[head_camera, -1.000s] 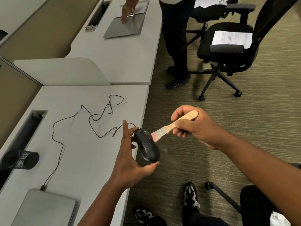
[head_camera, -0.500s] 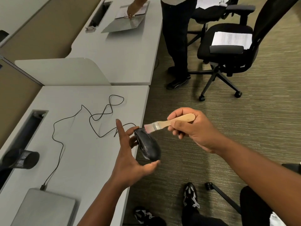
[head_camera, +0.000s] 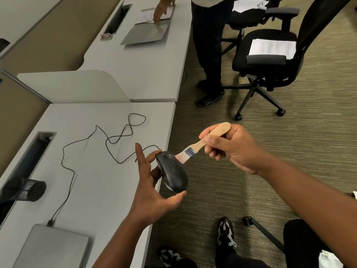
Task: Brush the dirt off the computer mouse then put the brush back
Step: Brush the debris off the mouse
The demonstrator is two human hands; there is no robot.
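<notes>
Even, diffuse overhead lighting; moderately bright, with no hard glare. Soft short shadows lie beneath the office chair (head_camera: pixel 270 60) at far right and beside the mesh cup (head_camera: pixel 29 190) at near left. The grey desk (head_camera: pixel 100 180) shows a faint, even sheen. Wide-angle distortion bends the desk edges and stretches the forearms toward the near corners. Central detail is fairly sharp; the far top edge is slightly soft, and overall compression smears fine carpet (head_camera: pixel 289 161) texture.

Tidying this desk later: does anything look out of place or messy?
The mouse's cable sprawls in loose loops across the desk, and a black mesh cup lies tipped on its side near the cable slot.
</notes>
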